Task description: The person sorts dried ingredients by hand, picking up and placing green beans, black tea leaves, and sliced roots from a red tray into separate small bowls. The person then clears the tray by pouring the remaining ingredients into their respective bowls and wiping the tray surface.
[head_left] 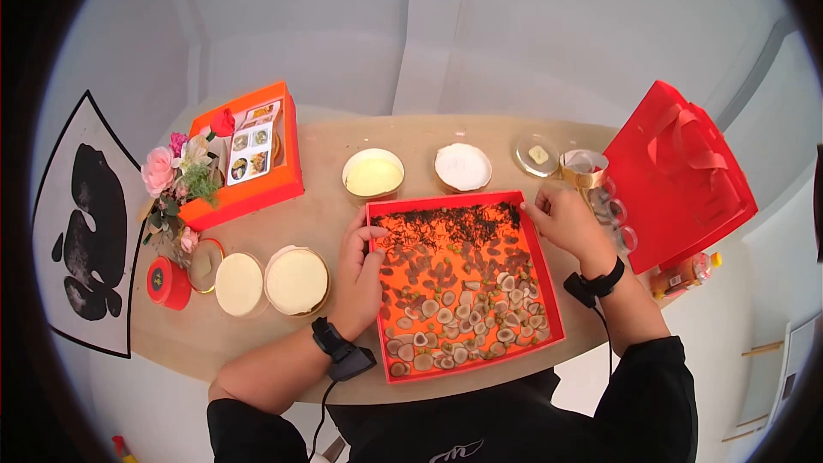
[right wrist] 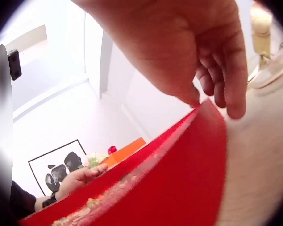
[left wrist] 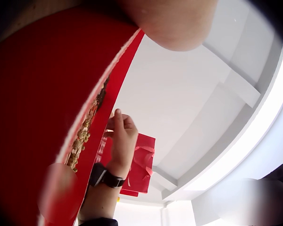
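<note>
A shallow red box [head_left: 553, 291] with an orange inside lies in front of me. Dark thin shreds [head_left: 446, 223] fill its far end, brown flat pieces [head_left: 420, 266] its middle, and pale round slices with brown rims [head_left: 463, 313] its near half, with small yellow-green bits among them. My left hand [head_left: 360, 261] grips the box's left wall, its fingertips over the rim. At the far right corner my right hand [head_left: 566, 219] pinches the box wall; in the right wrist view the thumb is at the corner and the fingers [right wrist: 233, 94] hang along the outside.
Two round tubs [head_left: 374, 173] [head_left: 463, 167] stand behind the box, two more [head_left: 297, 281] [head_left: 240, 285] to its left. An orange-red box [head_left: 291, 163] with flowers [head_left: 163, 173] is at the back left. Clear jars [head_left: 617, 210], a red gift bag [head_left: 677, 180] and a bottle [head_left: 686, 274] are at right.
</note>
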`<state>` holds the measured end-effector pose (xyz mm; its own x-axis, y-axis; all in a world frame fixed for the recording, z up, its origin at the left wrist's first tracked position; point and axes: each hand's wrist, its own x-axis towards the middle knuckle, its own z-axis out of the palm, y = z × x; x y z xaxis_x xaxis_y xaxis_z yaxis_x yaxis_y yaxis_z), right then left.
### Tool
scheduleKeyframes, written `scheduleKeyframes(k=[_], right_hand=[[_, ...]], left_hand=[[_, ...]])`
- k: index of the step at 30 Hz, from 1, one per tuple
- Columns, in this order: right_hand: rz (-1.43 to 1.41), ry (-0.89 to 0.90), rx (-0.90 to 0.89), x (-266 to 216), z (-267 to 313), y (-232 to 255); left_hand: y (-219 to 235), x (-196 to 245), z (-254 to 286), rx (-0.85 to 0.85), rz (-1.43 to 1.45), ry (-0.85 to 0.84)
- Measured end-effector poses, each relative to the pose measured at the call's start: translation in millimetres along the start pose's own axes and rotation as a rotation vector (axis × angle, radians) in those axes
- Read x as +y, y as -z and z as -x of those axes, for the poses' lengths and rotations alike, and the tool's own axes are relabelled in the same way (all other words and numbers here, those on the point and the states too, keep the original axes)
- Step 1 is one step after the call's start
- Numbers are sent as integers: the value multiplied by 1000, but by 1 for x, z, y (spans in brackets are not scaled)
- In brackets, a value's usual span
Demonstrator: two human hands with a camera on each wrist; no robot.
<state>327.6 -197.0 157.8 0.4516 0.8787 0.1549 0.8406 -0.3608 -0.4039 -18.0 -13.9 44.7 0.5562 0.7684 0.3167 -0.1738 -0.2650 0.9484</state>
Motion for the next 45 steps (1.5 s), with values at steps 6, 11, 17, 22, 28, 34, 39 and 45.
scheduleKeyframes(k=[6,11,17,22,28,34,39,45], right_hand=[[-44,177,-18,-102,1,-9],[179,270,-45,-118,-28,-57],[312,226,-12,-123,-46,-85],[259,205,-20,-120,-49,-91],[-75,280,-56,-130,-28,-57],[-82,466,-334,-111,-8,-40],[-46,501,-314,-103,-2,-48],[19,519,-319,-100,2,-57]], left_hand=[[-1,-5,0,37,-30,-3],[-3,-3,0,48,-92,-44],[-4,0,0,66,-70,-40],[-4,-1,-1,42,-56,-44],[-4,-9,-1,61,-118,-72],[-2,2,-1,42,-52,-9],[-2,1,-1,41,-79,-28],[-2,2,-1,43,-83,-31]])
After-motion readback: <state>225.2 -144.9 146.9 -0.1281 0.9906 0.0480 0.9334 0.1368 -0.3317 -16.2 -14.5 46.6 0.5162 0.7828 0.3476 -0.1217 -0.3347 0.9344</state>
